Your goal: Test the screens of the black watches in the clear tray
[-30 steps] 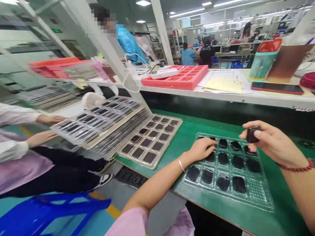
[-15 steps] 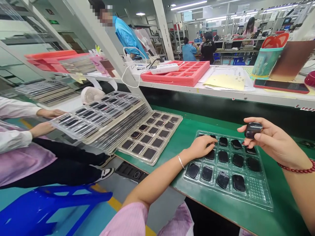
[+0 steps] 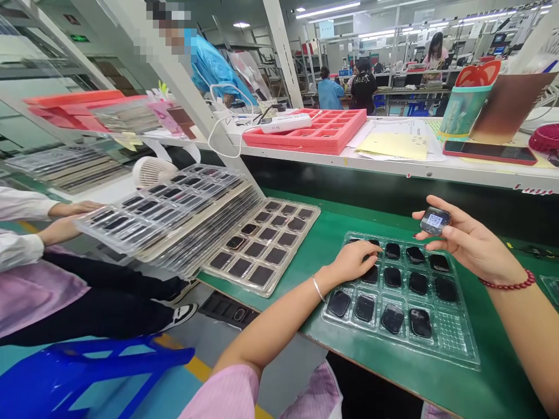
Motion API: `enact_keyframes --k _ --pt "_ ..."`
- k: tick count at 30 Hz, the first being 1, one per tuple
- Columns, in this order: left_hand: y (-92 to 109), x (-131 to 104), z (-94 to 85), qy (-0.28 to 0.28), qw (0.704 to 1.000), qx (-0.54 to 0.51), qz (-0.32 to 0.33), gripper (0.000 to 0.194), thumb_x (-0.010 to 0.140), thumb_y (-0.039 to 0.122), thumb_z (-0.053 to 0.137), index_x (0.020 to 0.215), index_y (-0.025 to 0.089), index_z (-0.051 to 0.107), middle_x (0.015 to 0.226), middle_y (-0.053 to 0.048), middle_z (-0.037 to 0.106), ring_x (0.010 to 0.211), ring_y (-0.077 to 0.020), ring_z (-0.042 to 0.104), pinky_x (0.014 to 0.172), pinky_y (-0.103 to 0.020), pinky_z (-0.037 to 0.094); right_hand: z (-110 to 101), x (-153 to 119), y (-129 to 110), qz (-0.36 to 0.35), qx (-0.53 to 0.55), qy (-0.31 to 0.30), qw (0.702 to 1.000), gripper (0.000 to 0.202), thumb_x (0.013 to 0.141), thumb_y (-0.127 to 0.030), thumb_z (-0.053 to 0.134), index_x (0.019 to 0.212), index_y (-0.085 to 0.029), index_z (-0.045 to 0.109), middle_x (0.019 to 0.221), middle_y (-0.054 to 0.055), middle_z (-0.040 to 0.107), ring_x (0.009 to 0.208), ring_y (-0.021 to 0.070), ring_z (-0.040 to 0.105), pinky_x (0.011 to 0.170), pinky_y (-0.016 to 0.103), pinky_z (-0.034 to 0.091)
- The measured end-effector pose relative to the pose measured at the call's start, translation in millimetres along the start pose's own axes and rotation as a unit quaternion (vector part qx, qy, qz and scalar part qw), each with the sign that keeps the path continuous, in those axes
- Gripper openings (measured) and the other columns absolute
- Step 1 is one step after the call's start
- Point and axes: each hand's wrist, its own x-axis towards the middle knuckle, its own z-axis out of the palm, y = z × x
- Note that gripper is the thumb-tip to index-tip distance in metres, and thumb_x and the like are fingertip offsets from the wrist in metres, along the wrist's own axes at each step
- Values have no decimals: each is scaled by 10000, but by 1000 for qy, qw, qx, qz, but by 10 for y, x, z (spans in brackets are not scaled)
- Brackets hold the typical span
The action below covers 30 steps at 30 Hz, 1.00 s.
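My right hand (image 3: 476, 244) is raised above the right side of a clear plastic tray (image 3: 445, 355). Between thumb and fingers it pinches a black, rounded smartwatch screen (image 3: 433, 221), tilted so that a white QR-code label faces me. Several similar black screens (image 3: 392, 318) lie in the tray's pockets. At the bottom right, one pocket (image 3: 449, 330) shows its bare dotted base. My left hand (image 3: 356, 260) rests over the tray's upper left, fingers stretched loosely toward the right and covering part of some screens. It appears to hold nothing.
Left of my tray lies another tray of dark square screens (image 3: 266, 234), beside a tall tray stack (image 3: 192, 227). A co-worker's hands (image 3: 76, 208) touch the top one. A white shelf (image 3: 323, 163) carries a red foam tray (image 3: 345, 131), papers and a phone (image 3: 489, 152). A blue stool (image 3: 87, 378) stands lower left.
My right hand has turned the smartwatch screen, so its labelled side now shows instead of the glossy black face. My left hand stays over the tray. The view has shifted slightly.
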Motion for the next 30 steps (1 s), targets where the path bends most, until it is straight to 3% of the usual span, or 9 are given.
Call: enact_keyframes --k 3,8,12,17,30 --pt "-10 6 12 2 1000 -1 6 291 951 216 504 1194 173 659 1026 -50 729 983 -202 666 897 -331 513 -95 112 209 31 38 11 999 499 883 -379 781 1356 -372 620 1303 34 650 912 171 715 748 241 645" --pt "-20 16 23 6 1000 1 4 276 954 217 518 1185 170 661 1027 -46 732 982 -205 669 905 -333 509 -162 293 770 108 101 24 989 454 756 -408 885 1166 -293 727 1119 36 698 738 125 666 631 201 617" --pt "-11 21 20 -8 1000 9 9 276 968 226 507 1191 163 657 1067 -56 731 1026 -210 665 941 -332 504 -169 337 1060 140 84 35 986 466 739 -426 895 1150 -282 730 1117 43 700 701 118 627 620 207 593" --pt "0 23 8 -12 999 29 18 290 987 239 483 1206 165 658 1162 -78 714 1066 -210 665 970 -327 499 -188 341 1121 140 19 15 990 472 763 -423 878 1183 -278 719 1127 62 707 668 119 544 574 215 533" --pt "22 26 -4 -13 999 33 11 288 993 232 482 1206 162 663 1161 -84 714 1078 -200 667 944 -306 508 -211 347 1171 141 -108 -49 983 509 814 -516 802 1246 -275 681 1185 82 705 727 164 534 571 253 498"
